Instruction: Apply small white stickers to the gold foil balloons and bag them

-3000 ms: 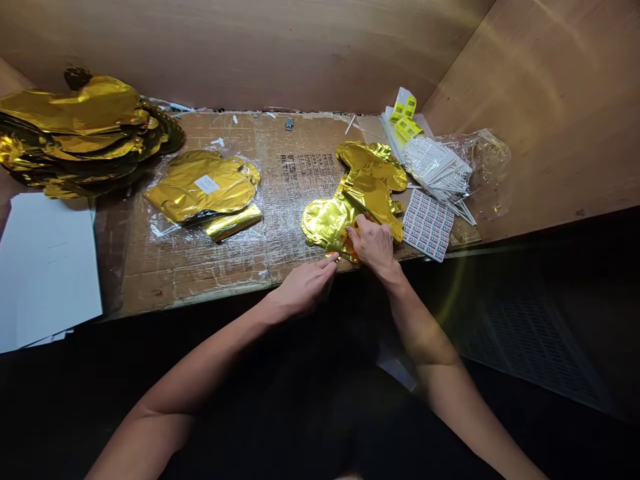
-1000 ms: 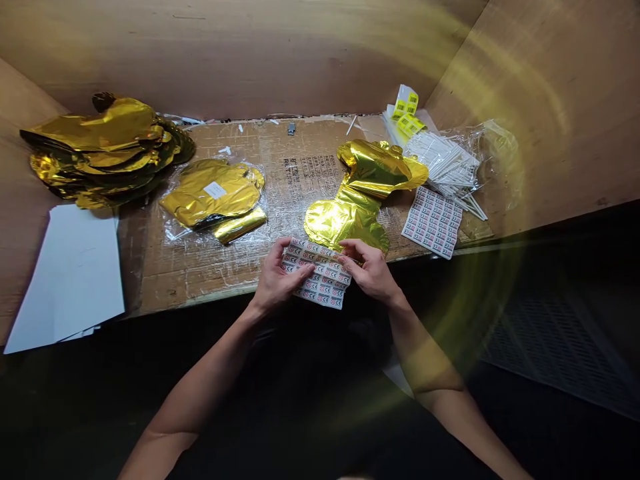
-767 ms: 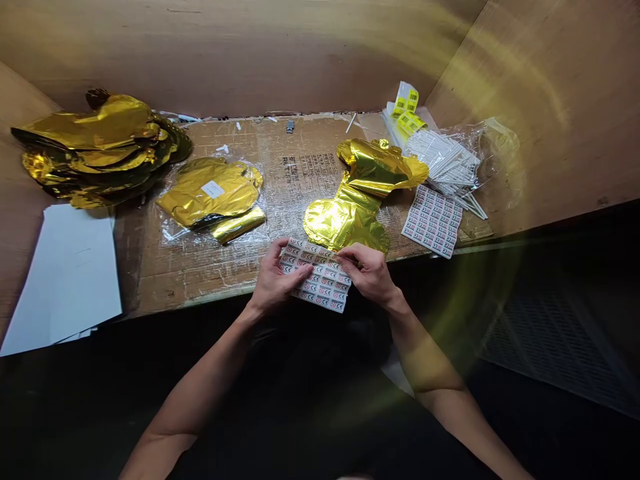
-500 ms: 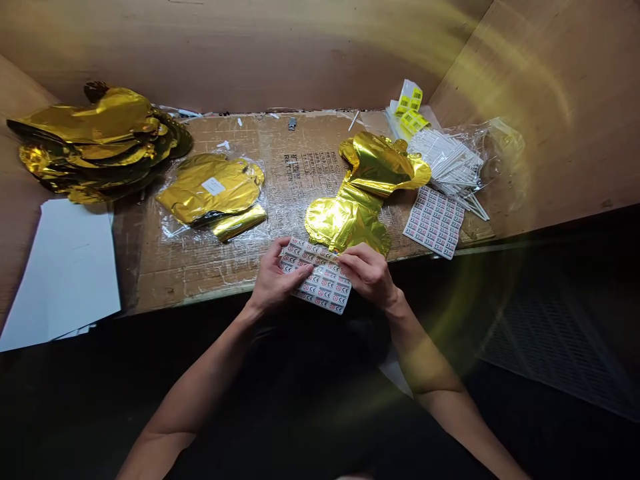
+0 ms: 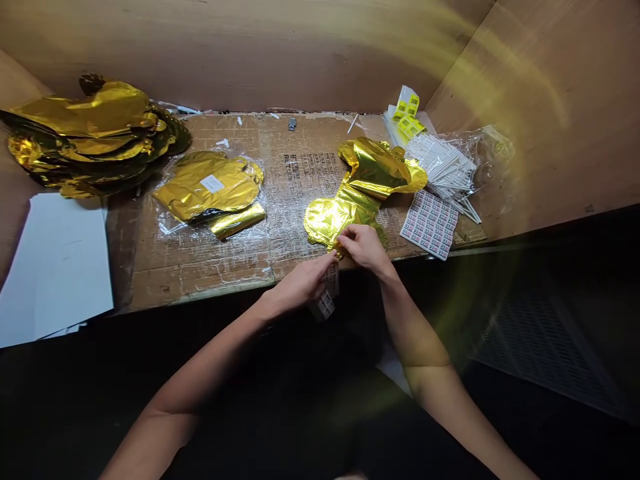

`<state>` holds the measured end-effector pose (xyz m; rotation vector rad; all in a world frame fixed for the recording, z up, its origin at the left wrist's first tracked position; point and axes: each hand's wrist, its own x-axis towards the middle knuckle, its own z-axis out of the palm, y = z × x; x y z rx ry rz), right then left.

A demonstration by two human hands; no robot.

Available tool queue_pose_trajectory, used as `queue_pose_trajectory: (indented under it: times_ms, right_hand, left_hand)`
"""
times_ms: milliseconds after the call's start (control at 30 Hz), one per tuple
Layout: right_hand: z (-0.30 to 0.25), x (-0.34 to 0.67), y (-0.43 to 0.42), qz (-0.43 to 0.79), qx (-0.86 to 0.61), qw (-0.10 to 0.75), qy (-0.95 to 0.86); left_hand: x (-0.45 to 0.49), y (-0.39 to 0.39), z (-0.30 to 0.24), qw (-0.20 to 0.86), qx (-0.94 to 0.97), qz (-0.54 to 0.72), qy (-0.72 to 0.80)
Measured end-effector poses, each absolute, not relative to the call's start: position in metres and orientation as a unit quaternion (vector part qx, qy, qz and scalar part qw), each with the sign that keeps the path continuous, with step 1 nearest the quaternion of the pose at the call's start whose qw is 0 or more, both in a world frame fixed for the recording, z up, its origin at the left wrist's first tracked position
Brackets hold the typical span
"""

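My left hand (image 5: 303,283) is closed around a sticker sheet (image 5: 325,305), now tilted nearly edge-on below the palm. Its fingertips reach the near edge of a gold foil balloon (image 5: 327,219), lying flat and crumpled on the cardboard. There my right hand (image 5: 365,247) pinches at the balloon's edge, thumb and forefinger together. Whether a small sticker is between those fingers I cannot tell. A second sheet of printed stickers (image 5: 430,223) lies right of the right hand.
Flat gold foil balloons (image 5: 95,140) are piled at the left, above white sheets (image 5: 60,267). A clear bag of folded gold foil (image 5: 210,190) rests nearby. White sticks (image 5: 445,163) and yellow barcode labels (image 5: 410,125) lie at the right. Wooden walls enclose the cardboard-covered table (image 5: 200,267).
My right hand has left the sticker sheet and moved up onto the foil balloon's edge. The left hand has shifted right and turned, tipping the sheet downward.
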<state>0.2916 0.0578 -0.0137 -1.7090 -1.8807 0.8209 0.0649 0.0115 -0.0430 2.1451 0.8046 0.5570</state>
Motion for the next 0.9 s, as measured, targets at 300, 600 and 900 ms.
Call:
queue_pose_trajectory:
  times_ms: [300, 600, 900]
  right_hand:
    - [-0.022, 0.306, 0.056, 0.134, -0.575, 0.15, -0.793]
    - [-0.009, 0.345, 0.112, 0.348, -0.56, 0.213, -0.721]
    - [0.045, 0.374, 0.115, 0.145, -0.613, 0.369, -0.683]
  left_hand:
    - [0.065, 0.009, -0.054, 0.319, 0.882, 0.175, 0.3]
    - [0.067, 0.013, -0.048, 0.375, 0.852, 0.207, 0.3]
    - [0.033, 0.018, -0.027, 0.58, 0.514, 0.446, 0.448]
